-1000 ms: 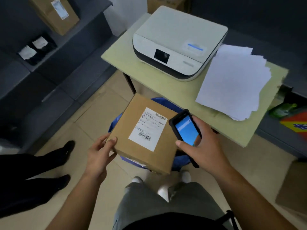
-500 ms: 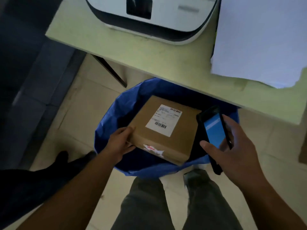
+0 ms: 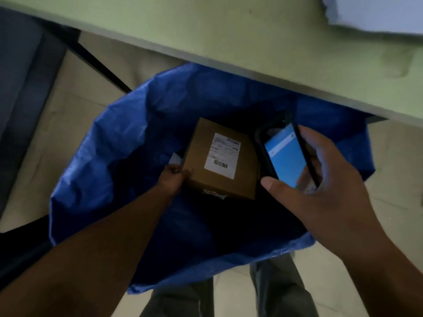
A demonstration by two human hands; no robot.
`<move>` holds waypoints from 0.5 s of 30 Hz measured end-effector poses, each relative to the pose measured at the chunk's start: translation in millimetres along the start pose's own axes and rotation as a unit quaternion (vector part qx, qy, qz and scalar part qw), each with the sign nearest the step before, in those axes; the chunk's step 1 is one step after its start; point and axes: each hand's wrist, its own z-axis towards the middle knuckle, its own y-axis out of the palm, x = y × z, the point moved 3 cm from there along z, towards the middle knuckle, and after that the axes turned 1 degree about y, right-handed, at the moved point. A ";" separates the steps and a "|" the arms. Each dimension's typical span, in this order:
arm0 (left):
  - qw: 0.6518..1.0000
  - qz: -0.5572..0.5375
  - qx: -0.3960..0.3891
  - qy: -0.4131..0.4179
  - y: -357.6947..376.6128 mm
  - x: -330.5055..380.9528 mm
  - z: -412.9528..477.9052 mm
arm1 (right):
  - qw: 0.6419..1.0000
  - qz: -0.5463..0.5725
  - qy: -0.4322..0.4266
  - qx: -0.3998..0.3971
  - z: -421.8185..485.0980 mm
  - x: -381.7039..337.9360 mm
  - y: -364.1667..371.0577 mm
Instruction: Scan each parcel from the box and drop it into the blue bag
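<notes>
Bench [image 3: 229, 42]: pale green top crossing the upper view, with paper [image 3: 377, 14] at its far right.
Bag [image 3: 103, 179]: blue, mouth wide open, standing on the floor [image 3: 87, 72] partly under the bench's edge.
Your right hand [image 3: 320, 191]: above the bag's right side, thumb and curled fingers clasping the scanner [image 3: 286, 154].
Parcel [image 3: 219, 161]: brown box deep inside the bag, label up.
Scanner: dark case, lit blue screen facing you, just right of the parcel.
Your left hand [image 3: 170, 179]: down inside the bag, fingers curled round the parcel's near left corner.
Label [image 3: 223, 155]: white, with barcodes.
</notes>
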 end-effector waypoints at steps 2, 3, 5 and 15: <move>1.000 0.025 0.002 0.005 5.9 -8.8 17.6 | 1.000 -0.021 -0.005 -0.004 6.9 6.9 -1.4; 0.998 0.056 0.005 0.012 7.3 -11.7 24.1 | 0.999 -0.033 -0.008 -0.005 9.6 9.4 -2.0; 0.988 0.155 0.009 0.028 7.9 -14.1 31.6 | 0.998 -0.053 -0.016 -0.002 13.6 14.3 -3.2; 0.931 0.311 0.090 0.169 -1.4 48.1 -58.2 | 0.995 -0.100 -0.024 -0.002 -3.0 0.3 -26.8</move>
